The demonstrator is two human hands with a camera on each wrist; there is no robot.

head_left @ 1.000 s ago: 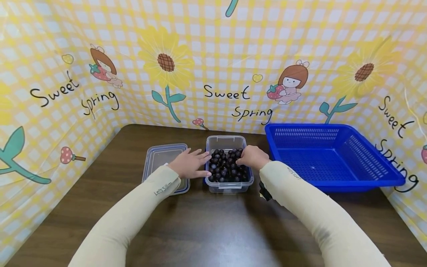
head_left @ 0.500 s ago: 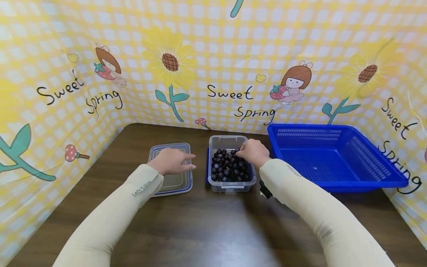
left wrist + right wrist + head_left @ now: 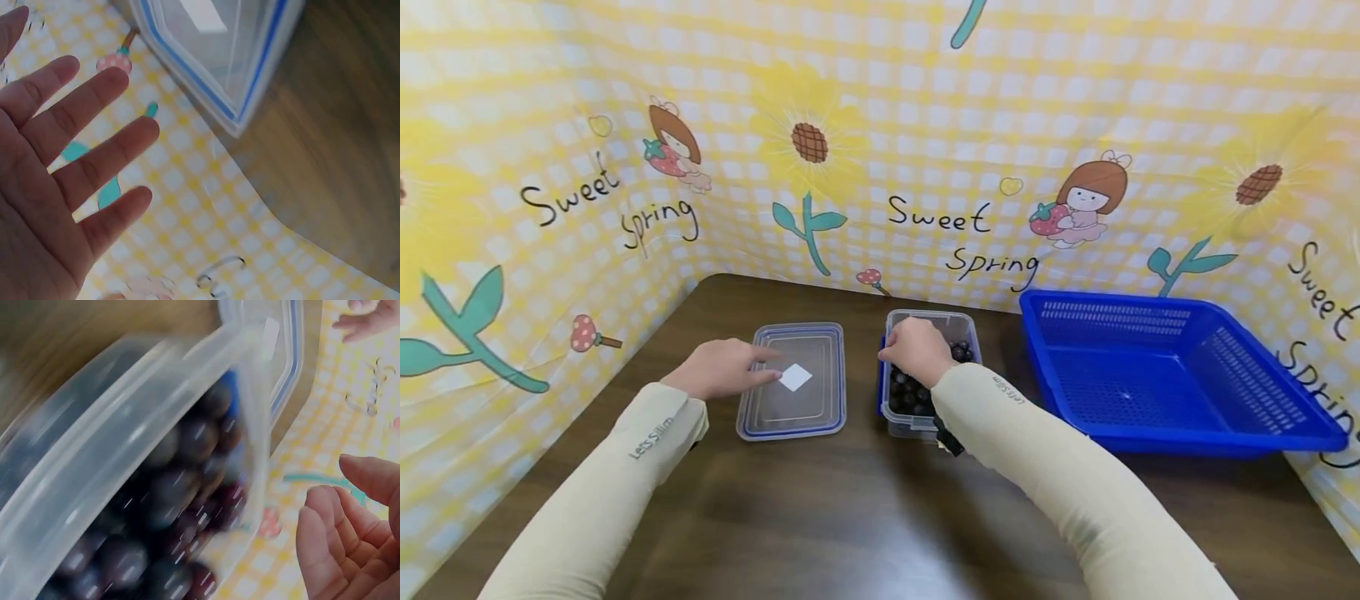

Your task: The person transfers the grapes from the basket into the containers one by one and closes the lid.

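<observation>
A clear plastic food container (image 3: 912,427) holds many dark purple grapes (image 3: 913,397), partly hidden by my right hand (image 3: 919,348). That hand is over the container, its fingertips close to the left rim. In the right wrist view, its fingers (image 3: 337,544) are loosely bent, the thumb stands apart, and nothing shows between them. My left hand (image 3: 721,367) is at the left edge of the container's lid (image 3: 822,408), fingers spread and holding nothing. The lid is clear with a blue seal and a white diamond-shaped patch (image 3: 796,377).
A large blue plastic basket (image 3: 1138,379) with slotted walls stands to the right of the container. The dark wooden tabletop (image 3: 820,517) runs back to a yellow checked cloth (image 3: 850,75) that rises behind and on both sides.
My left hand has drawn back leftward from the container's rim across the lid, uncovering the white patch. My right hand has shifted from the container's right side over to its left rim.
</observation>
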